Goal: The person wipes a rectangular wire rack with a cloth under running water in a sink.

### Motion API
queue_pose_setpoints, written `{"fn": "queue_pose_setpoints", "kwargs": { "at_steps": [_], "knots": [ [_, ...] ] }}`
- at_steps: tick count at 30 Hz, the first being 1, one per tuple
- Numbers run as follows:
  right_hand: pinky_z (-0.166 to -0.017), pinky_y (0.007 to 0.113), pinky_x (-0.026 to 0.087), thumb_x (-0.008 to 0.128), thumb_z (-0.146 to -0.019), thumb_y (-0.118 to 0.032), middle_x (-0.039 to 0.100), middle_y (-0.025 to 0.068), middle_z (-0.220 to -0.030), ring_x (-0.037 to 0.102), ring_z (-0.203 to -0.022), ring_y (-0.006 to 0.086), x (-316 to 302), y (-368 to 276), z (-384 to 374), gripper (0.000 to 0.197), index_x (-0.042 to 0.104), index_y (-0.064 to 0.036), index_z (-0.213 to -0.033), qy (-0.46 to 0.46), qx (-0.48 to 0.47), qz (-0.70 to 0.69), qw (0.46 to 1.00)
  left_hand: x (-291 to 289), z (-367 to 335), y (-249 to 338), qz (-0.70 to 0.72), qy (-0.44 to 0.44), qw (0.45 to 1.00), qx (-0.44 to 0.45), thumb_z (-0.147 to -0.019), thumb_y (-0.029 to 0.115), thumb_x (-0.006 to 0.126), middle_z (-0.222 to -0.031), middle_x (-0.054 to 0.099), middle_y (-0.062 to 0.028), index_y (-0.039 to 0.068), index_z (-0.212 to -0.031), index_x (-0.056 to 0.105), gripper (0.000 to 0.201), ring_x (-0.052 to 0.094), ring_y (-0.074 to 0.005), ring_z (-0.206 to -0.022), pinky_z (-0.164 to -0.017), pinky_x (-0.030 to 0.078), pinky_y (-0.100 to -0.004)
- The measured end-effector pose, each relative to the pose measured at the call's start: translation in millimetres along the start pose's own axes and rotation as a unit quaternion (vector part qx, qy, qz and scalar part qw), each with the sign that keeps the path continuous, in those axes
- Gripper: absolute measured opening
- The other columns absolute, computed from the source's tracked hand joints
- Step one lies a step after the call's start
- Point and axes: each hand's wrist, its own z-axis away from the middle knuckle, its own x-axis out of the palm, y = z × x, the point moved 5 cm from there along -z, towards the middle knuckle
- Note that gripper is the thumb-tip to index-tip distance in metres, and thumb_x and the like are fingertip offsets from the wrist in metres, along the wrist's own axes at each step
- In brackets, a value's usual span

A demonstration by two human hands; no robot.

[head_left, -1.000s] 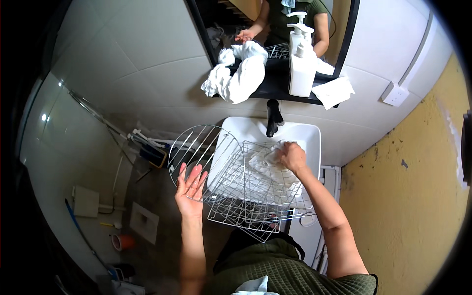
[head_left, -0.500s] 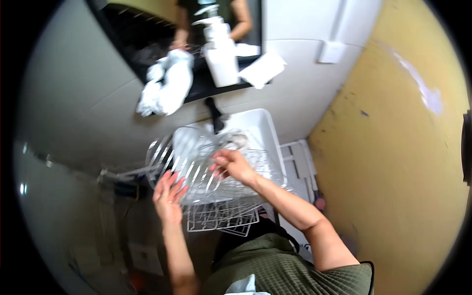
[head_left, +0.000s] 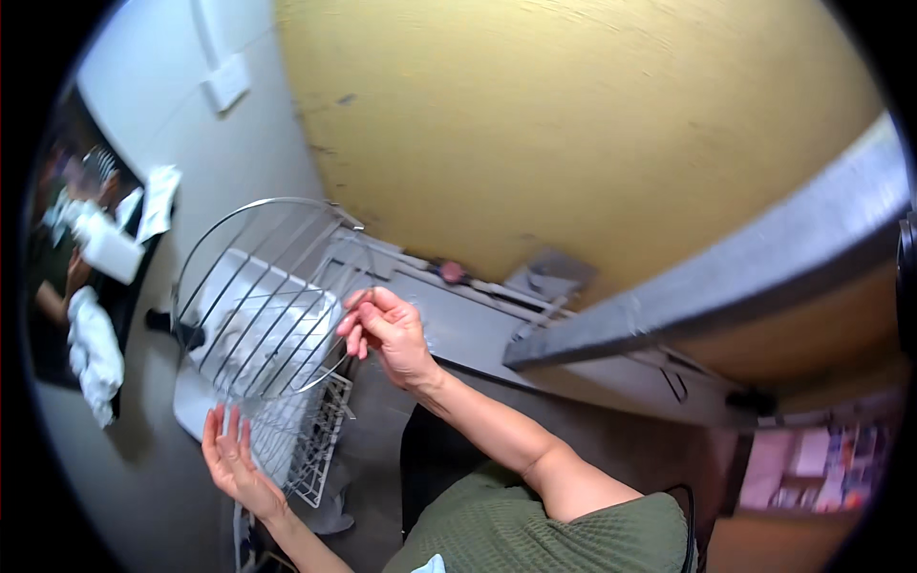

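My right hand (head_left: 387, 334) pinches the rim of a round wire rack (head_left: 256, 315) with parallel metal bars. The rack hangs tilted over a white sink basin (head_left: 193, 393). Below the rack's lower rim, my left hand (head_left: 239, 468) is open, palm up, fingers spread; whether a fingertip touches the rim I cannot tell. Rectangular wire grids (head_left: 320, 449) lie across the near end of the basin. Through the bars, a crumpled whitish thing shows in the basin, its kind unclear. A black faucet (head_left: 174, 328) reaches in from the wall side.
At the left, a dark-framed mirror ledge carries a white pump bottle (head_left: 110, 246), a crumpled white bundle (head_left: 95, 358) and a white paper piece (head_left: 159, 202). A yellow wall (head_left: 573, 124) stands ahead, with pipes (head_left: 487, 288) along its base. A grey beam (head_left: 707, 277) slants at the right.
My view has swung to the right, bringing the beam and more yellow wall into sight. The round rack is turned more face-on, still in my right hand. My left hand remains open near its rim.
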Motion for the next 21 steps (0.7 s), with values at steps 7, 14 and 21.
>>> {"fn": "queue_pose_setpoints", "kwargs": {
  "at_steps": [7, 14, 21],
  "knots": [
    [-0.049, 0.020, 0.045, 0.047, -0.096, -0.017, 0.064, 0.0065, -0.080, 0.061, -0.059, 0.0096, -141.5, -72.8, 167.2, 0.019, 0.058, -0.0005, -0.096, 0.243, 0.030, 0.258, 0.935, 73.7, 72.2, -21.5, -0.090, -0.076, 0.991, 0.064, -0.098, 0.009, 0.038, -0.118, 0.056, -0.0167, -0.008, -0.116, 0.051, 0.028, 0.058, -0.0254, -0.103, -0.093, 0.045, -0.0340],
    [-0.058, 0.045, 0.050, 0.057, -0.068, -0.010, 0.065, 0.0145, -0.072, 0.064, -0.069, 0.0343, -328.8, -79.0, 371.6, 0.015, 0.063, -0.0088, -0.082, 0.276, 0.228, 0.811, 0.463, 170.6, 176.7, -97.9, -0.163, -0.340, 0.926, 0.005, -0.092, 0.000, 0.046, -0.100, 0.063, -0.0104, -0.004, -0.105, 0.060, 0.019, 0.061, -0.0167, -0.089, -0.080, 0.049, -0.0276],
    [-0.059, 0.044, 0.051, 0.056, -0.076, -0.018, 0.067, 0.0159, -0.078, 0.065, -0.070, 0.0341, -544.3, -119.3, 574.0, 0.017, 0.069, -0.0065, -0.073, 0.585, 0.320, 0.645, 0.373, 65.7, 289.9, -261.5, -0.436, -0.482, 0.759, -0.001, -0.082, 0.007, 0.061, -0.064, 0.063, -0.0108, -0.003, -0.079, 0.065, 0.011, 0.059, -0.0135, -0.059, -0.060, 0.050, -0.0297]
  ]
}}
